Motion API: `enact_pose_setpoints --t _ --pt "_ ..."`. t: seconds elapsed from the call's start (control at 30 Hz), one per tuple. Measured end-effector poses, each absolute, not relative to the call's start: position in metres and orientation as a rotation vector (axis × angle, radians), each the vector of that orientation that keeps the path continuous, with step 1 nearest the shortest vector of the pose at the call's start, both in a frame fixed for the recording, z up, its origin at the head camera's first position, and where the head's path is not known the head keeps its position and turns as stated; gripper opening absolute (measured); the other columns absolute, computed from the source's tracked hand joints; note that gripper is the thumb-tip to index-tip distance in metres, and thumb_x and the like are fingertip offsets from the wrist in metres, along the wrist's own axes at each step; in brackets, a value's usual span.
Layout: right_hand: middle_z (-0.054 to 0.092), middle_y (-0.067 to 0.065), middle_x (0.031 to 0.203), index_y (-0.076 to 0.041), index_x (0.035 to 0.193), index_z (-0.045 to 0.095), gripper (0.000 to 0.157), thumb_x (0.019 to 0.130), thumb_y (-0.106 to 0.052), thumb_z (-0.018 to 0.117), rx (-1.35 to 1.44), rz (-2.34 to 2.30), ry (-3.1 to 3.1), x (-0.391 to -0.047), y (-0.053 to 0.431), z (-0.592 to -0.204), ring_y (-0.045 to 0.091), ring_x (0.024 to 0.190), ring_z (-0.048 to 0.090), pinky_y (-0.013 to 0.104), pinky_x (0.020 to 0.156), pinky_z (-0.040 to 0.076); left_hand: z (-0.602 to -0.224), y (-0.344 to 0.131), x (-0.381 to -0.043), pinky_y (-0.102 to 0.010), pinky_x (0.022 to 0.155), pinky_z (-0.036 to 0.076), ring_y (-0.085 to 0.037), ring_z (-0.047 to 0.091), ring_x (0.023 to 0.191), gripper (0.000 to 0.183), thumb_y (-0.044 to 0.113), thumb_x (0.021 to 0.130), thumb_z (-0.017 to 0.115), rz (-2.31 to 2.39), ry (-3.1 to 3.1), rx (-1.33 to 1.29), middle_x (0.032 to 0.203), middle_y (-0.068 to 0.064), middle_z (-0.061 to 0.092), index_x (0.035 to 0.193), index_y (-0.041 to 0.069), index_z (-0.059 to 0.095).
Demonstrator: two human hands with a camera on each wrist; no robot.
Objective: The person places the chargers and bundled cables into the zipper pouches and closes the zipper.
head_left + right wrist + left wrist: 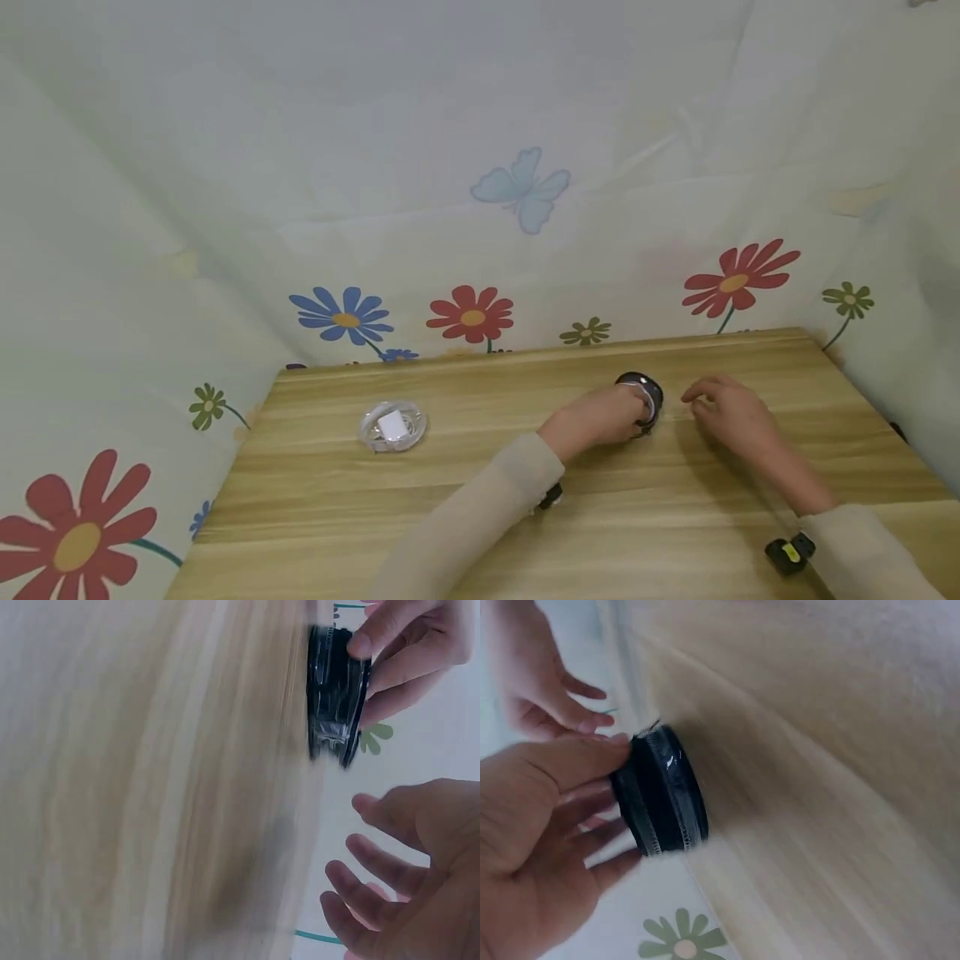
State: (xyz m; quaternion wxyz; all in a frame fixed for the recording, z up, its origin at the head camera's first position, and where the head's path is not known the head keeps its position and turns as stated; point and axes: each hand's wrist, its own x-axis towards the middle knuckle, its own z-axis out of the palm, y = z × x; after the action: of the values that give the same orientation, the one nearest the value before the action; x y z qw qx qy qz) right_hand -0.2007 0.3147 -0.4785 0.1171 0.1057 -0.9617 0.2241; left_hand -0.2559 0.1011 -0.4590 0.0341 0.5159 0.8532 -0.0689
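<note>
In the head view my left hand (603, 417) grips a small round black case (628, 380) on the right half of the table. A pale ring shows inside it, partly covered by my fingers. Seen from the left wrist, the case (662, 791) stands on its edge between thumb and fingers, with two rows of zipper-like teeth around its side. My right hand (738, 418) hovers just right of the case, apart from it. Its fingers are loosely bent with nothing between them, as the right wrist view also shows of that hand (409, 866).
On the table's left part lies a coiled white cable (415, 435) with a white charger plug (392, 426) on top. The wooden table (300, 500) meets a flower-printed cloth (525, 275) at the back and sides. A small dark thing (897, 431) shows at the right edge.
</note>
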Motion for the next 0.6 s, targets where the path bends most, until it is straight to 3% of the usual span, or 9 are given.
enact_pose_setpoints --t 0.1,0.2,0.4,0.6 --pt "0.067 0.026 0.11 -0.002 0.098 0.075 0.01 0.092 -0.003 0.067 0.248 0.676 -2.807 -0.2 0.314 -0.476 0.043 0.095 0.065 0.058 0.075 0.054 -0.459 0.098 -0.261 -0.013 0.105 0.04 -0.004 0.056 0.127 0.035 0.005 0.099 0.065 -0.148 2.508 1.679 0.137 0.009 0.064 0.129 0.022 0.072" --pt "0.066 0.028 0.111 -0.001 0.101 0.075 0.012 0.093 -0.004 0.066 0.206 0.679 -2.795 -0.2 0.314 -0.474 0.043 0.095 0.065 0.059 0.075 0.053 -0.461 0.093 -0.266 -0.011 0.106 0.037 -0.004 0.055 0.129 0.044 -0.004 0.095 0.066 -0.067 2.456 1.732 0.138 0.009 0.063 0.133 0.02 0.07" --pt "0.064 0.03 0.113 0.0 0.103 0.074 0.013 0.093 -0.005 0.066 0.177 0.7 -2.817 -0.198 0.314 -0.471 0.043 0.094 0.063 0.06 0.075 0.053 -0.468 0.081 -0.271 -0.01 0.101 0.04 -0.002 0.056 0.118 0.037 -0.005 0.093 0.068 0.028 2.469 1.828 0.128 0.01 0.065 0.122 0.018 0.069" --pt "0.063 0.03 0.119 0.0 0.11 0.073 0.017 0.094 -0.005 0.067 0.254 0.697 -2.824 -0.192 0.307 -0.47 0.047 0.106 0.061 0.064 0.085 0.051 -0.474 0.066 -0.263 -0.019 0.117 0.028 -0.011 0.049 0.135 0.037 0.004 0.1 0.059 -0.025 2.575 1.891 0.139 0.002 0.06 0.136 0.015 0.061"
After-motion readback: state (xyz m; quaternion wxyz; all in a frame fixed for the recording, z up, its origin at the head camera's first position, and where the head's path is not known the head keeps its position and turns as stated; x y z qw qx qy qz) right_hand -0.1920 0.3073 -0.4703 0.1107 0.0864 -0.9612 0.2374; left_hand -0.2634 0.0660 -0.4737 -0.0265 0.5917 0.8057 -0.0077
